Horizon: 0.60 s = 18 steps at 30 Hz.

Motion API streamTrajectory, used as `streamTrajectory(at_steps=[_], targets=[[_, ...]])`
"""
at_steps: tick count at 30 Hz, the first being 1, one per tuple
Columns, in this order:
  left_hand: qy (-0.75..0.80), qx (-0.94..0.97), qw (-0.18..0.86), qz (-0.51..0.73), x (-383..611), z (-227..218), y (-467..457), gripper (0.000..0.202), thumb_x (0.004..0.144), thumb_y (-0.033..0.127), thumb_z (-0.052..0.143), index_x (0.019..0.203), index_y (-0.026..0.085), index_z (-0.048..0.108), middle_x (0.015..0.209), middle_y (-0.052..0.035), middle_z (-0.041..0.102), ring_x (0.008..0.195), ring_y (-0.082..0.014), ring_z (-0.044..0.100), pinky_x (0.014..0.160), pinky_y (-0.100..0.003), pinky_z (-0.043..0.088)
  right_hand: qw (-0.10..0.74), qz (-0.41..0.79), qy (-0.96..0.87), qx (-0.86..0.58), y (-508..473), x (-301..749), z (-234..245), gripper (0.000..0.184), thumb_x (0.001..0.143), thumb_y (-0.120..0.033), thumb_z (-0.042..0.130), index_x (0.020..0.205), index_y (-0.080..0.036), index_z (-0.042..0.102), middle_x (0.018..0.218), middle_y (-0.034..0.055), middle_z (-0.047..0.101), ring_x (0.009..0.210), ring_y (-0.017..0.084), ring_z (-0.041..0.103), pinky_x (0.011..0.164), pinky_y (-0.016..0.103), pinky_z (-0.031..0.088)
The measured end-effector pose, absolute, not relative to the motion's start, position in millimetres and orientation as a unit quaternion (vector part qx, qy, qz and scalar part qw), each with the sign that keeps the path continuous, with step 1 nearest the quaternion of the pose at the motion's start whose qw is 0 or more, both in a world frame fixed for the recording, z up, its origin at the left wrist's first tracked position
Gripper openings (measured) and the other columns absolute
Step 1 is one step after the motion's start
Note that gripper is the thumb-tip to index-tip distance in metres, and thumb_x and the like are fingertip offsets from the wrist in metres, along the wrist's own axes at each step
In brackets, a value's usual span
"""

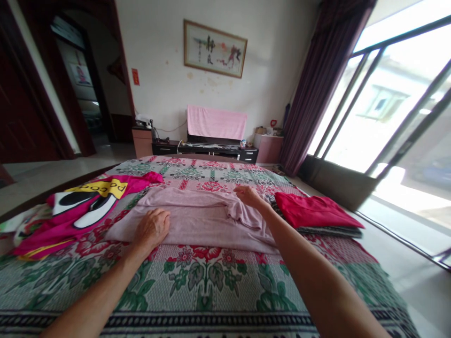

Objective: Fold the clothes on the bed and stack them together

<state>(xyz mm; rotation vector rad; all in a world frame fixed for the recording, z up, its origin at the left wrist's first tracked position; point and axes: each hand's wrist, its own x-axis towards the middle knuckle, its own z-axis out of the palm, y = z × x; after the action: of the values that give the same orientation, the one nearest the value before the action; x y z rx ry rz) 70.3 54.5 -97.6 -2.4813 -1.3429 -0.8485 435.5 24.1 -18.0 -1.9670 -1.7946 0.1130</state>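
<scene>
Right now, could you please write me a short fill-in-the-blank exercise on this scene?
1. Between the bare left hand and bare right hand, the crumpled magenta cloth garment is nearer the ____.
2. Its lettering lies on a ____ band.
3. The pale pink cloth garment lies between it and the folded pile whose top garment is ____.
Missing words: left; yellow; red.

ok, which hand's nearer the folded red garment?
Right. The right hand is just left of the folded red garment; the left hand is farther left, on the pale pink garment.
</scene>
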Motion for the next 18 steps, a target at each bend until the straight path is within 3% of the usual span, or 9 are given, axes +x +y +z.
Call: streamTrajectory(at_steps=[5, 10, 14, 18], targets=[[-0.446, -0.841, 0.096, -0.290, 69.5, -98.6, 57.0, 0.032, 0.083, 0.024, 0.040, 0.093, 0.018, 0.069, 0.097, -0.0099, 0.071, 0.091, -0.0227, 0.063, 0.089, -0.035, 0.046, 0.228, 0.028, -0.661, -0.715, -30.5, 447.1, -11.4, 0.030, 0.082, -0.013, 0.050, 0.098, -0.019, 0.074, 0.098, 0.0035, 0.074, 0.093, 0.017, 0.066, 0.084, 0.023, 0.046], [-0.454, -0.841, 0.103, -0.275, 66.6, -98.4, 62.1, 0.032, 0.082, 0.025, 0.040, 0.092, 0.018, 0.070, 0.095, -0.0103, 0.071, 0.088, -0.0230, 0.064, 0.086, -0.036, 0.047, 0.184, -0.009, -0.580, -0.793, -67.8, 445.7, -19.0, 0.027, 0.082, -0.016, 0.048, 0.087, -0.016, 0.074, 0.088, 0.0094, 0.074, 0.087, 0.021, 0.067, 0.077, 0.024, 0.045], [-0.452, -0.851, 0.120, -0.239, 92.7, -81.1, 54.7, 0.035, 0.079, 0.021, 0.042, 0.098, 0.014, 0.070, 0.092, -0.0138, 0.070, 0.083, -0.0275, 0.065, 0.080, -0.041, 0.049, 0.156, 0.010, -0.537, -0.829, -80.3, 430.7, -34.4, 0.026, 0.082, -0.021, 0.051, 0.094, -0.015, 0.073, 0.095, 0.0146, 0.072, 0.094, 0.024, 0.066, 0.079, 0.026, 0.046], [-0.375, -0.876, 0.073, -0.294, 158.9, -65.4, 33.8, 0.034, 0.078, 0.016, 0.045, 0.102, 0.017, 0.069, 0.105, -0.0114, 0.068, 0.094, -0.0238, 0.064, 0.090, -0.036, 0.048, 0.177, -0.012, -0.520, -0.836, -87.0, 414.9, -49.8, 0.032, 0.088, -0.025, 0.044, 0.106, -0.019, 0.069, 0.112, 0.0133, 0.066, 0.097, 0.021, 0.065, 0.081, 0.027, 0.047]])
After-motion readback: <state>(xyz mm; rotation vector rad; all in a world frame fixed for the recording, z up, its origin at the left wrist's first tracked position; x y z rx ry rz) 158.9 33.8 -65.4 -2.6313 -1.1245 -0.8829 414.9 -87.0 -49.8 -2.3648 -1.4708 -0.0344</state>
